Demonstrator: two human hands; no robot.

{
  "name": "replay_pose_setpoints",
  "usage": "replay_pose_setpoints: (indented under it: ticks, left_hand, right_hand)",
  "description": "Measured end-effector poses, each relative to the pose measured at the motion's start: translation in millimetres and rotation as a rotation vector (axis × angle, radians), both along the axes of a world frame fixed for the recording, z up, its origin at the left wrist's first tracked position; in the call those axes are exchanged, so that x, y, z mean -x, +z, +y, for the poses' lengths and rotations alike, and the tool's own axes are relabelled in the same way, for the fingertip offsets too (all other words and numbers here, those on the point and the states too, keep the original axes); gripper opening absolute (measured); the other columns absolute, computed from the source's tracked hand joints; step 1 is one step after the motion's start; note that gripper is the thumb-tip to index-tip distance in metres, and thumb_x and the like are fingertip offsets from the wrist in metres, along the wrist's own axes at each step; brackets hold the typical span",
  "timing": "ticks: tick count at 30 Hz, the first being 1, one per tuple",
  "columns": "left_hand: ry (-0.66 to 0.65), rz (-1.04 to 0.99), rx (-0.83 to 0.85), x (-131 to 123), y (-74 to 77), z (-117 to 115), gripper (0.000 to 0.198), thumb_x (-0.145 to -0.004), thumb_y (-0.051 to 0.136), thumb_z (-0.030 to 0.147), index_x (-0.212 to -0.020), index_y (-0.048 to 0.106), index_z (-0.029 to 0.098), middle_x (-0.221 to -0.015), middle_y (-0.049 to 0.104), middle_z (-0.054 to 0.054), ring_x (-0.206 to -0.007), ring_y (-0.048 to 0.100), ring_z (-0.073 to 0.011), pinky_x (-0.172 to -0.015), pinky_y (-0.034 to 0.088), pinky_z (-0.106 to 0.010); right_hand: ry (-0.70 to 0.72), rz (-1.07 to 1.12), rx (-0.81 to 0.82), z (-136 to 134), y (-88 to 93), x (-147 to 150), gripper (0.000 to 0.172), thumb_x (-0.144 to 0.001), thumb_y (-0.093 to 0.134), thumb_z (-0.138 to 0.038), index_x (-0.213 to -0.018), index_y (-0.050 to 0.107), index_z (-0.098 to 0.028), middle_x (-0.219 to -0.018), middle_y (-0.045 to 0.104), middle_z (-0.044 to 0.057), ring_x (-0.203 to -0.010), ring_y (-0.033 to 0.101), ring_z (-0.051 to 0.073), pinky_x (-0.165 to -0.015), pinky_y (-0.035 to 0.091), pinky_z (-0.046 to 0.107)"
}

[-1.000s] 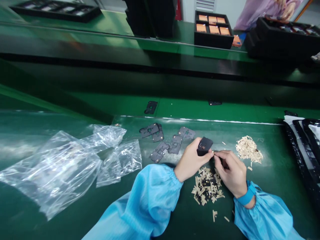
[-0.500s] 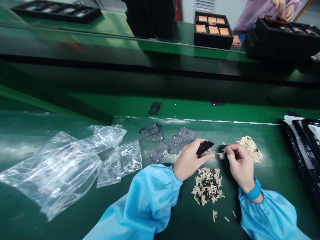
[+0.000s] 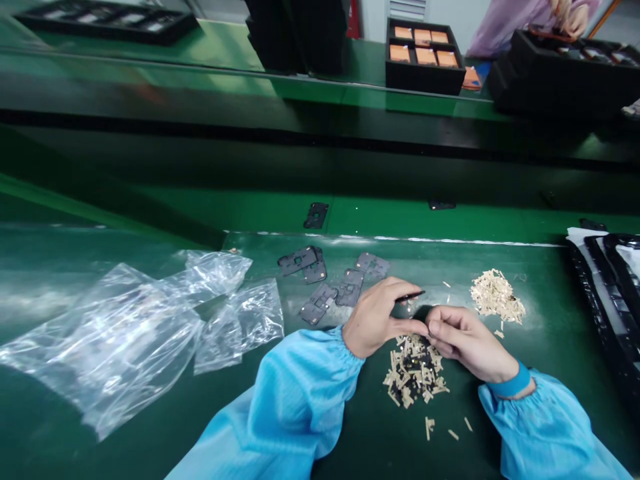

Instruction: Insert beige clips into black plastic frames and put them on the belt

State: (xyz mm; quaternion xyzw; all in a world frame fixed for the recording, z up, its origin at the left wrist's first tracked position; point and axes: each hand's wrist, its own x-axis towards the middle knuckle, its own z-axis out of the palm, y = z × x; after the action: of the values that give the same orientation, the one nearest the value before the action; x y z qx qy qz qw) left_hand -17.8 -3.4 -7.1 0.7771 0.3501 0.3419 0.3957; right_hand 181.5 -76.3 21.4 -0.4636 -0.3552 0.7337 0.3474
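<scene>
My left hand is closed on a thin black plastic plate, held edge-on just above the green table. My right hand rests low beside it, fingertips pinched together at the top of a pile of small tan and black strips. What the pinch holds is too small to make out. Several flat dark plates lie on the table just beyond my left hand. A second heap of pale tan scraps sits to the right of my right hand.
Crumpled clear plastic bags cover the table's left side. A black tray stack is at the right edge. One plate lies on the conveyor belt beyond. Black trays with orange parts and another person's sleeve are at the back.
My right hand moved away toward the pale heap, then came back down to the near pile. My left hand tilted the black plate flat, now seen edge-on.
</scene>
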Motion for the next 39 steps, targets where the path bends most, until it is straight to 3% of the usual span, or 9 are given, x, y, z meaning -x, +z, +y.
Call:
replay_pose_setpoints:
  ticks: [9, 17, 19, 22, 26, 29, 32, 39]
  left_hand:
    - [-0.026, -0.015, -0.122, 0, 0.2, 3, 0.062, -0.078, 0.066, 0.071, -0.114, 0.069, 0.021, -0.104, 0.074, -0.01, -0.097, 0.071, -0.0234, -0.09, 0.057, -0.038]
    - [-0.02, -0.017, -0.006, -2, 0.5, 1, 0.07, -0.071, 0.074, 0.073, -0.118, 0.064, 0.022, -0.106, 0.072, -0.009, -0.095, 0.07, -0.0237, -0.091, 0.056, -0.038]
    - [0.016, -0.06, 0.093, -6, 3.1, -2, 0.061, -0.083, 0.067, 0.067, -0.123, 0.059, 0.022, -0.107, 0.071, -0.009, -0.091, 0.07, -0.021, -0.09, 0.056, -0.037]
    - [0.084, -0.184, 0.352, -13, 7.9, -7, 0.038, -0.104, 0.043, 0.051, -0.123, 0.052, 0.019, -0.108, 0.071, -0.01, -0.086, 0.07, -0.0171, -0.083, 0.056, -0.034]
    - [0.098, -0.279, 0.646, -21, 11.7, -10, 0.029, -0.105, 0.041, 0.044, -0.113, 0.051, 0.018, -0.092, 0.073, -0.006, -0.078, 0.068, -0.0159, -0.08, 0.054, -0.032]
    - [0.165, -0.324, 0.681, -24, 12.2, -7, 0.025, -0.096, 0.057, 0.041, -0.105, 0.055, 0.018, -0.092, 0.072, -0.005, -0.084, 0.068, -0.0168, -0.082, 0.053, -0.031]
    - [0.244, -0.33, 0.648, -24, 12.7, -3, 0.023, -0.084, 0.07, 0.036, -0.091, 0.058, 0.018, -0.084, 0.067, -0.001, -0.079, 0.064, -0.0148, -0.075, 0.05, -0.027]
    - [0.283, -0.263, 0.592, -23, 9.4, -1, 0.029, -0.08, 0.07, 0.035, -0.073, 0.047, 0.02, -0.061, 0.051, 0.006, -0.057, 0.051, -0.0094, -0.056, 0.04, -0.021]
  right_hand:
    - [0.007, 0.164, 0.143, 0, -1.5, -1, 0.036, -0.083, 0.078, -0.047, -0.076, 0.053, -0.021, -0.053, 0.034, -0.011, -0.048, 0.018, 0.007, -0.046, 0.014, 0.024]
    - [-0.072, 0.212, 0.096, 0, -3.6, 0, 0.035, -0.081, 0.079, -0.046, -0.074, 0.057, -0.02, -0.051, 0.03, -0.012, -0.047, 0.017, 0.007, -0.046, 0.014, 0.024]
    - [-0.16, 0.148, 0.04, 1, -4.4, 1, 0.035, -0.081, 0.079, -0.046, -0.073, 0.058, -0.02, -0.052, 0.032, -0.011, -0.047, 0.018, 0.007, -0.046, 0.016, 0.024]
    - [-0.281, -0.023, -0.05, 1, -7.1, 1, 0.031, -0.079, 0.081, -0.043, -0.074, 0.061, -0.019, -0.054, 0.039, -0.008, -0.048, 0.024, 0.007, -0.047, 0.019, 0.024]
    - [-0.343, -0.247, -0.2, 1, -9.2, 1, 0.019, -0.079, 0.078, -0.032, -0.075, 0.066, -0.019, -0.062, 0.053, -0.004, -0.052, 0.039, 0.009, -0.05, 0.029, 0.023]
    - [-0.372, -0.388, -0.316, 0, -8.8, 3, 0.011, -0.079, 0.074, -0.027, -0.074, 0.067, -0.02, -0.066, 0.06, -0.001, -0.058, 0.048, 0.012, -0.053, 0.037, 0.024]
    - [-0.41, -0.526, -0.414, -3, -9.9, 6, 0.011, -0.082, 0.069, -0.025, -0.073, 0.065, -0.021, -0.063, 0.056, -0.002, -0.055, 0.045, 0.012, -0.05, 0.036, 0.025]
    - [-0.382, -0.797, -0.618, -5, -13.2, 11, 0.014, -0.085, 0.064, -0.017, -0.072, 0.06, -0.021, -0.061, 0.048, -0.005, -0.051, 0.039, 0.01, -0.05, 0.032, 0.025]
